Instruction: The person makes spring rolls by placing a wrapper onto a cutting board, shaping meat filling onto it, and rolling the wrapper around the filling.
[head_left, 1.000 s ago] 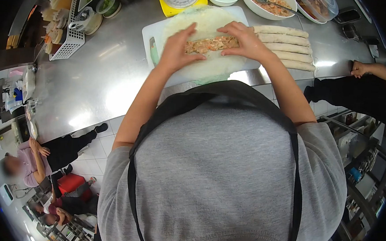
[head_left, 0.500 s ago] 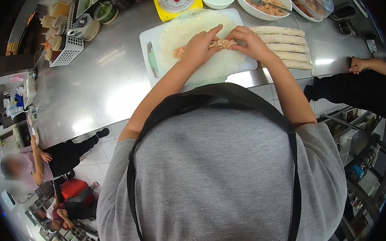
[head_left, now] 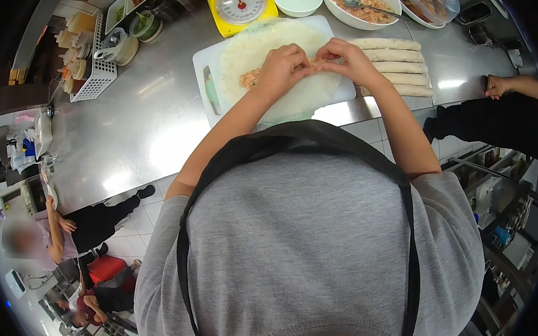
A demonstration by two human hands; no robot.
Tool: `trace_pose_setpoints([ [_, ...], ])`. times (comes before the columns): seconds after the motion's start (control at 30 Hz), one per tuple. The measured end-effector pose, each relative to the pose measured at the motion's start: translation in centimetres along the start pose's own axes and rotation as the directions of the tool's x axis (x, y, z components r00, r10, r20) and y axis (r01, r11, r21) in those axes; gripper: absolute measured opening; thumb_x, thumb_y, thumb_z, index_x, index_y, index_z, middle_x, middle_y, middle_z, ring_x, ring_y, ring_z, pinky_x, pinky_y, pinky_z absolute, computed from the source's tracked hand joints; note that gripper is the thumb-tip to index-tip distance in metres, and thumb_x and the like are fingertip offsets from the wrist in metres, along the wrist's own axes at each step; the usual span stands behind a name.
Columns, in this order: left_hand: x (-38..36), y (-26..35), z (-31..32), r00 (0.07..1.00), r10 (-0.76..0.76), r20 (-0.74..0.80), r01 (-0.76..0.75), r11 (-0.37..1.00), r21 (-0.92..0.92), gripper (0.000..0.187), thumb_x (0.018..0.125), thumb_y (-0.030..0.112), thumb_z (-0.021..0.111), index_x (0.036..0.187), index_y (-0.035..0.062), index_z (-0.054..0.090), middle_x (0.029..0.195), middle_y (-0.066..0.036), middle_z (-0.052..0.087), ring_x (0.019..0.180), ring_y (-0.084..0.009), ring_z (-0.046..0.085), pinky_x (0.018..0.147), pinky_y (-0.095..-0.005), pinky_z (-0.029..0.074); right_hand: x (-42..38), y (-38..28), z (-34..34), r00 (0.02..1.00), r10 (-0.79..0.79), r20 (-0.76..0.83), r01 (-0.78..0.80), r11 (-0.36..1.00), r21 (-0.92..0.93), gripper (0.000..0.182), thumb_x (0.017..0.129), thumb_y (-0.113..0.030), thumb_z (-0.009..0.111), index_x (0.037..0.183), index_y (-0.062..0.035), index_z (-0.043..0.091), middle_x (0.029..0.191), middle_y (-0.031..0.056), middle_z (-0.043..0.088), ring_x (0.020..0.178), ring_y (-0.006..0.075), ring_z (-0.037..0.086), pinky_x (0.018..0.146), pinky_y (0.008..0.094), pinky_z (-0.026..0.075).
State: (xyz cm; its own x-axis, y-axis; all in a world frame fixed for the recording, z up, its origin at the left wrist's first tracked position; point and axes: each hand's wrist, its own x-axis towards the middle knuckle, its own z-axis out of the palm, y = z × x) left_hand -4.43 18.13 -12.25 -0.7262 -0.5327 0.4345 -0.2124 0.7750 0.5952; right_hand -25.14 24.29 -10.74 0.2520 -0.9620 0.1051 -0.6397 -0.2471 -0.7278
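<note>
Bending over the filling [head_left: 249, 79] with the left hand [head_left: 281, 68], with fingers curled close together and tips down at the strip; cannot tell whether clamped on it. Pinching the strip just beside, between thumb and bent forefinger of the right hand [head_left: 347, 61]. Spread in a line across the middle of the wrapper [head_left: 285, 107], on the board [head_left: 201, 60], at the near edge of the worktop [head_left: 124, 116]. Lined up side by side off the board's right edge, pale rolls [head_left: 399, 67]. Set beyond the board's far edge, the scale [head_left: 240, 7], a small bowl [head_left: 298, 0] and a big bowl [head_left: 358, 18] with a spoon [head_left: 383, 12] in it
</note>
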Motion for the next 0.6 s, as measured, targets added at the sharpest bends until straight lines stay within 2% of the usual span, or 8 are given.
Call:
trace_pose_setpoints([
  [0.1,0.4,0.7,0.4,0.991,-0.104,-0.082,0.098,0.993,-0.07,0.036,0.065,0.015,0.078,0.097,0.0064,0.065,0.084,-0.01,0.064,0.081,-0.0289,0.062,0.071,-0.0355,0.05,-0.4,-1.2,-0.5,0.992,0.061,-0.106,-0.047,0.99,0.132,0.02,0.074,-0.008,0.07,0.093,-0.0044,0.064,0.088,0.0061,0.055,0.087,0.0203,0.055,0.077,0.0324,0.046],
  [0.17,0.2,0.5,1.2,0.978,-0.172,-0.118,0.167,0.985,-0.045,0.041,0.065,0.015,0.078,0.103,0.0071,0.065,0.088,-0.011,0.066,0.082,-0.0295,0.062,0.073,-0.0362,0.05,-0.3,0.3,0.3,0.999,-0.014,-0.032,0.014,1.0,-0.005,0.031,0.072,-0.009,0.073,0.101,-0.0056,0.063,0.09,0.0061,0.055,0.088,0.0206,0.054,0.079,0.0324,0.045],
  [0.23,0.7,0.4,1.4,0.979,-0.199,0.053,0.196,0.98,0.045,0.057,0.063,0.018,0.08,0.115,0.0072,0.06,0.1,-0.013,0.065,0.086,-0.03,0.063,0.079,-0.0373,0.05,0.1,1.4,0.6,1.0,-0.016,-0.022,0.016,1.0,-0.008,0.032,0.071,-0.01,0.074,0.101,-0.006,0.063,0.091,0.0065,0.055,0.088,0.0214,0.055,0.078,0.0323,0.046],
  [0.33,1.3,1.2,1.2,0.961,-0.234,0.146,0.219,0.969,0.113,0.065,0.062,0.018,0.081,0.121,0.0055,0.055,0.099,-0.013,0.066,0.088,-0.0305,0.063,0.082,-0.0374,0.049,0.3,1.8,0.5,1.0,-0.023,-0.001,0.023,1.0,0.0,0.032,0.07,-0.012,0.074,0.099,-0.0064,0.063,0.092,0.0071,0.056,0.088,0.0228,0.056,0.078,0.0326,0.046],
  [0.4,1.0,1.0,1.3,0.993,-0.115,0.021,0.113,0.989,0.092,0.065,0.063,0.018,0.081,0.121,0.0055,0.054,0.094,-0.012,0.066,0.087,-0.0296,0.063,0.081,-0.037,0.049,0.3,1.3,0.2,1.0,-0.028,0.008,0.028,1.0,0.007,0.03,0.07,-0.012,0.073,0.098,-0.0064,0.063,0.092,0.0073,0.056,0.088,0.0234,0.056,0.078,0.033,0.046],
  [0.47,0.7,0.7,1.0,0.995,0.009,-0.101,-0.001,0.997,0.08,0.065,0.064,0.018,0.08,0.122,0.0055,0.053,0.088,-0.011,0.067,0.086,-0.0288,0.064,0.08,-0.0365,0.05,0.2,-0.8,0.0,0.94,-0.217,-0.262,0.168,0.966,-0.197,0.02,0.072,-0.012,0.071,0.091,-0.0068,0.065,0.088,0.0064,0.056,0.088,0.0241,0.056,0.077,0.0343,0.046],
  [0.53,-0.3,0.6,0.3,0.964,-0.232,-0.131,0.218,0.969,-0.112,0.061,0.067,0.017,0.079,0.121,0.0081,0.052,0.082,-0.008,0.067,0.084,-0.0257,0.064,0.079,-0.0362,0.049,0.7,-1.7,0.2,0.956,-0.232,-0.179,0.198,0.962,-0.185,0.019,0.072,-0.013,0.071,0.089,-0.0075,0.065,0.087,0.0058,0.057,0.088,0.0241,0.056,0.077,0.0349,0.046],
  [0.6,-0.6,0.4,0.2,0.964,-0.255,-0.078,0.247,0.964,-0.1,0.062,0.068,0.018,0.079,0.122,0.0083,0.051,0.081,-0.007,0.067,0.084,-0.0241,0.064,0.079,-0.0355,0.049,0.7,-1.6,0.8,0.963,-0.251,-0.095,0.233,0.958,-0.168,0.018,0.072,-0.015,0.071,0.088,-0.0083,0.065,0.085,0.0052,0.057,0.089,0.0241,0.056,0.076,0.0354,0.046],
])
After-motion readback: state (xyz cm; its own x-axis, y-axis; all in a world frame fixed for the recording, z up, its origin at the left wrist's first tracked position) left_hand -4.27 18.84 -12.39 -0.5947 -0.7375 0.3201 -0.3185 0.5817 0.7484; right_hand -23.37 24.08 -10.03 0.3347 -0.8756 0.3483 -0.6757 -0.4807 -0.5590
